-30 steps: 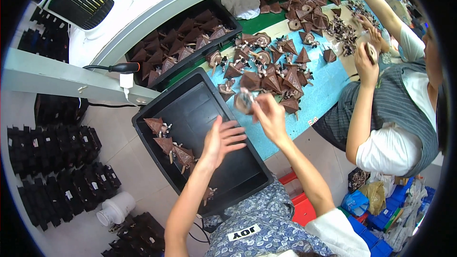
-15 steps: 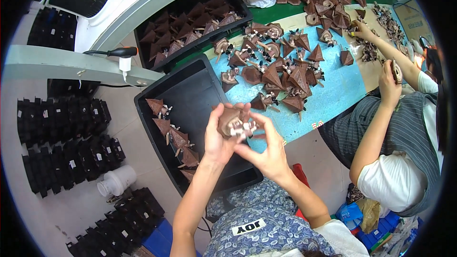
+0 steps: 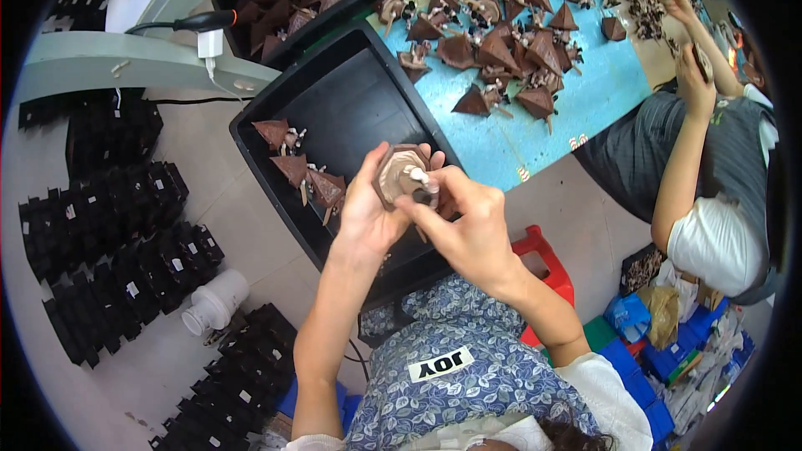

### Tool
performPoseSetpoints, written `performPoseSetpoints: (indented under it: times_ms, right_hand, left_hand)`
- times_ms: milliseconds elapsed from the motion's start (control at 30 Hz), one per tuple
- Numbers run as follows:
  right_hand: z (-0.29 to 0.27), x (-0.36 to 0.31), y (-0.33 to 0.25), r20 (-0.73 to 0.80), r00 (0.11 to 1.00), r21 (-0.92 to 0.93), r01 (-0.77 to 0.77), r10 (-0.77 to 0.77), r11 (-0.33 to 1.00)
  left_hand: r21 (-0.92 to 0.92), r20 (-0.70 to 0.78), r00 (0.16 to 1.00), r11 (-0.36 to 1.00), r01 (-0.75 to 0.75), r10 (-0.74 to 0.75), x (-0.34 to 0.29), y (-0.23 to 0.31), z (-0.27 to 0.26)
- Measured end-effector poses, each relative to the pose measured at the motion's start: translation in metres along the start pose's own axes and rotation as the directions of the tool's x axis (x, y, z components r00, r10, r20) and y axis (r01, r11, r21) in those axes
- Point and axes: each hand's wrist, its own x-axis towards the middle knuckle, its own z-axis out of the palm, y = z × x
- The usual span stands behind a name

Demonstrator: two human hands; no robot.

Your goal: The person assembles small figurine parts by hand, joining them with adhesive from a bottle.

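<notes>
My left hand is cupped around a brown figurine with a faceted, cone-like top. Its pale, hollow underside is turned up, and a small white and dark figure sits in it. The thumb and fingers of my right hand pinch the small dark part at its near right side. Beneath both hands lies a black tray. Several similar brown figurines rest along its left side, points outward.
A blue work surface at the right carries a heap of brown figurines. Another black tray full of them stands behind. At the right a co-worker's hand holds a brown piece. A red stool stands below.
The figurine has turned so that its hollow underside faces up, and my right fingers have closed on its small part. The view has shifted, with the table now higher in it.
</notes>
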Motion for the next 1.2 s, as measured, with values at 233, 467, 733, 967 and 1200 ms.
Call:
performPoseSetpoints:
  times_ms: [233, 467, 733, 967, 1200]
  right_hand:
    - [0.059, -0.02, 0.003, -0.126, 0.973, -0.265, 0.156, -0.194, 0.952]
    - [0.142, 0.026, 0.095, -0.193, 0.95, -0.134, 0.222, -0.246, 0.966]
    - [0.141, 0.071, 0.096, -0.159, 0.985, 0.149, -0.048, 0.072, 0.988]
    - [0.029, 0.18, 0.143, -0.089, 0.968, -0.668, 0.117, -0.236, 0.734]
    - [-0.009, 0.15, 0.106, -0.212, 0.897, -0.418, 0.274, -0.387, 0.866]
  left_hand:
    - [0.052, -0.042, 0.998, 0.998, -0.041, 0.043, -0.02, 0.034, -0.026]
    - [0.822, -0.21, 0.721, 0.519, -0.236, 0.661, 0.039, 0.107, -0.059]
    - [0.742, 0.471, 0.312, -0.562, 0.365, 0.825, 0.081, 0.167, -0.097]
    - [0.724, 0.575, 0.181, -0.599, 0.341, 0.798, 0.085, 0.132, -0.077]
    - [0.866, -0.003, 0.751, 0.377, -0.328, 0.661, 0.042, 0.03, -0.029]
